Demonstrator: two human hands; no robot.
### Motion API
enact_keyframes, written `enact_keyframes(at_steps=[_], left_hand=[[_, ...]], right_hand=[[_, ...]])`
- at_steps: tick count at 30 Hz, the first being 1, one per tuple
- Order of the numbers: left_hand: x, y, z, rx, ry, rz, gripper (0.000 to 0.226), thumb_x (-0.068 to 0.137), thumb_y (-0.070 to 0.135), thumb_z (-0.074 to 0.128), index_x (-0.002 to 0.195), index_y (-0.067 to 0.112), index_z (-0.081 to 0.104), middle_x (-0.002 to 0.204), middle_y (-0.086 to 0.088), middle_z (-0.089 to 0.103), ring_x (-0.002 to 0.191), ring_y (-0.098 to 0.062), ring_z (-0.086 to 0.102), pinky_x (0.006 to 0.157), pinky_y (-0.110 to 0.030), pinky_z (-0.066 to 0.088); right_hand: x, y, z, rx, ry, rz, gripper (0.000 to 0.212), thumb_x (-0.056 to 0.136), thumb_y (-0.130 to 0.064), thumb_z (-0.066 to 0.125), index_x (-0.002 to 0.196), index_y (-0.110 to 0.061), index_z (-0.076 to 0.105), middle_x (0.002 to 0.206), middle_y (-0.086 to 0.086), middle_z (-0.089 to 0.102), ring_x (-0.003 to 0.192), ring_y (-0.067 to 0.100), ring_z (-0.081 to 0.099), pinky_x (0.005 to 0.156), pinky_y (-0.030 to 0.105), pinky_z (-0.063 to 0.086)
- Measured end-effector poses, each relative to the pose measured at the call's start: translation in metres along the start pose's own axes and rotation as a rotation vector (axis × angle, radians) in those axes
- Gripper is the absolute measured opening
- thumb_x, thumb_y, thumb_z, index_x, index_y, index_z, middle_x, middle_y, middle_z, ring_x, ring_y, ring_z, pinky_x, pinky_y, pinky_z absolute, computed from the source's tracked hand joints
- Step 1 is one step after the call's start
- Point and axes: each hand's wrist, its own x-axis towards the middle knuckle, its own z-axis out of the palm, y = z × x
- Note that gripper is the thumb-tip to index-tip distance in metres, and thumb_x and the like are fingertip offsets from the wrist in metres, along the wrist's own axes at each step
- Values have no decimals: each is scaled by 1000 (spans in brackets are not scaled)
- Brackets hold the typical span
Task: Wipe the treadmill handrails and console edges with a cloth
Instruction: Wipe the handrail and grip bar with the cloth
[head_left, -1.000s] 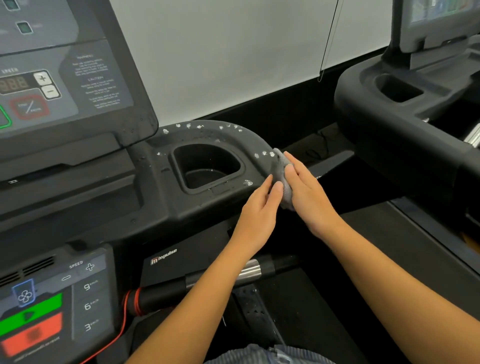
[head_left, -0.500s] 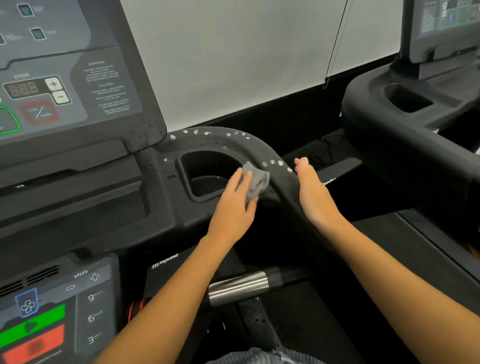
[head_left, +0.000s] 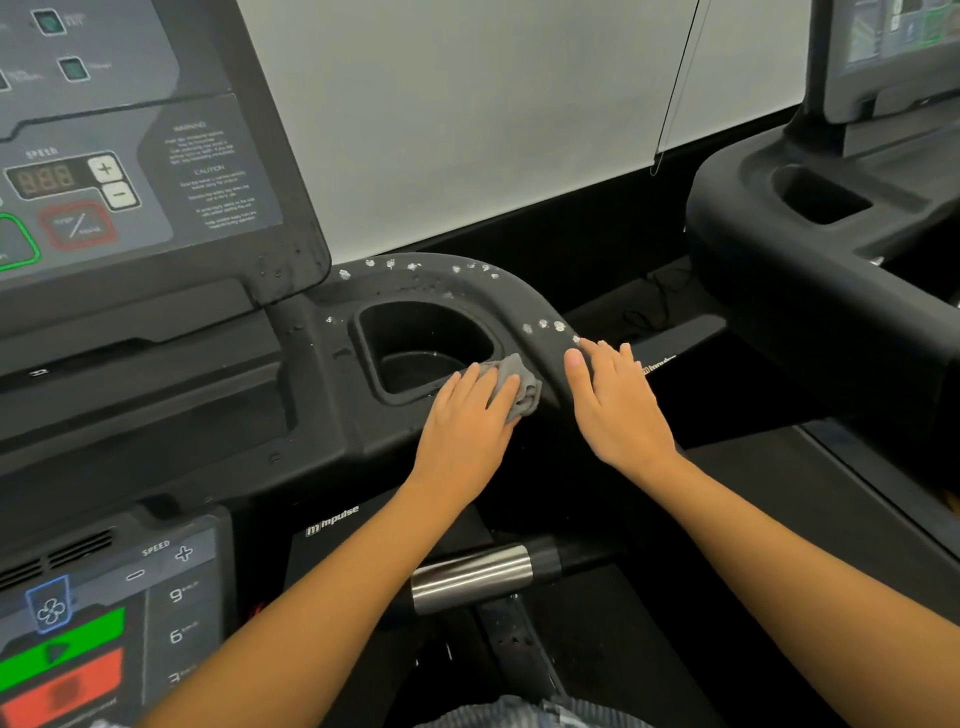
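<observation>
The black treadmill handrail curves round a cup holder to the right of the console. White foam spots dot the rail's top. A small grey cloth is bunched on the cup holder's near right rim. My left hand lies over the cloth and holds it between thumb and fingers, pressing it onto the plastic. My right hand rests flat on the rail just right of the cloth, fingers straight, fingertips by the nearest foam spots.
A lower control panel with speed buttons sits at bottom left. A metal-sleeved grip bar crosses below my arms. A second treadmill stands close on the right. A thin cord hangs against the white wall.
My left hand took the cloth from the rail's outer bend and carried it left to the cup holder rim. My right hand let go of it and now lies flat on the rail.
</observation>
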Motion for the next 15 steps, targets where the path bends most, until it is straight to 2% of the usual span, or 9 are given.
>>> enact_keyframes(at_steps=[3, 5, 6, 7, 8, 9, 10, 12, 15], left_hand=[[12, 4, 3, 6, -44, -49, 41, 81, 21, 68, 117, 4, 60, 117, -16, 62, 115, -36, 55, 99, -48, 41], [27, 12, 4, -38, -79, -80, 41, 86, 21, 61, 123, 4, 55, 124, -17, 58, 121, -36, 49, 104, -49, 35], [33, 16, 5, -60, -87, -97, 41, 89, 21, 57, 126, 4, 52, 127, -16, 56, 124, -35, 46, 106, -49, 32], [37, 18, 6, -79, -86, -113, 41, 90, 21, 55, 127, 5, 50, 127, -15, 55, 124, -33, 45, 107, -48, 31], [37, 20, 7, -93, -74, -123, 40, 91, 21, 54, 127, 4, 50, 126, -15, 55, 122, -31, 46, 106, -47, 32], [35, 20, 8, -105, -53, -121, 39, 90, 20, 55, 126, 4, 51, 124, -15, 56, 120, -30, 48, 105, -45, 34], [31, 20, 9, -118, -24, -112, 38, 89, 18, 56, 124, 3, 53, 122, -15, 58, 117, -30, 51, 104, -45, 37], [22, 26, 12, -144, 21, -96, 37, 89, 19, 50, 121, 2, 56, 120, -16, 60, 115, -32, 53, 103, -45, 38], [12, 50, 15, -216, 1, -132, 51, 90, 29, 33, 130, 1, 48, 132, -21, 51, 127, -35, 44, 109, -44, 27]], right_hand=[[-1, 0, 1, 27, -2, -7, 60, 96, -51, 18, 141, -16, 38, 146, 4, 39, 144, 27, 14, 116, 40, 9], [-2, -2, -2, 89, 10, -39, 57, 96, -52, 16, 127, -17, 49, 130, 2, 54, 138, 21, 31, 116, 38, 17], [-3, -4, -4, 138, 22, -43, 52, 98, -49, 17, 115, -15, 54, 116, 1, 60, 124, 11, 45, 113, 30, 25], [-4, -7, -8, 203, 35, -25, 48, 99, -45, 18, 107, -14, 54, 104, 2, 60, 104, 2, 52, 103, 15, 32], [-4, -8, -11, 293, 47, 14, 45, 101, -42, 19, 106, -14, 54, 99, 1, 58, 91, 5, 52, 89, 6, 34], [-4, -8, -13, 404, 69, 63, 44, 101, -41, 19, 114, -16, 53, 100, -3, 54, 88, 5, 50, 83, 7, 34], [-4, -6, -14, 524, 104, 118, 45, 100, -44, 19, 123, -21, 50, 107, -7, 53, 91, 1, 48, 86, 11, 33], [0, 0, -14, 745, 215, 216, 53, 96, -53, 19, 134, -27, 44, 126, -10, 53, 112, 1, 45, 100, 24, 30], [2, 4, -17, 953, 316, 299, 52, 98, -48, 21, 136, -20, 43, 136, -1, 51, 126, 7, 44, 113, 32, 29]])
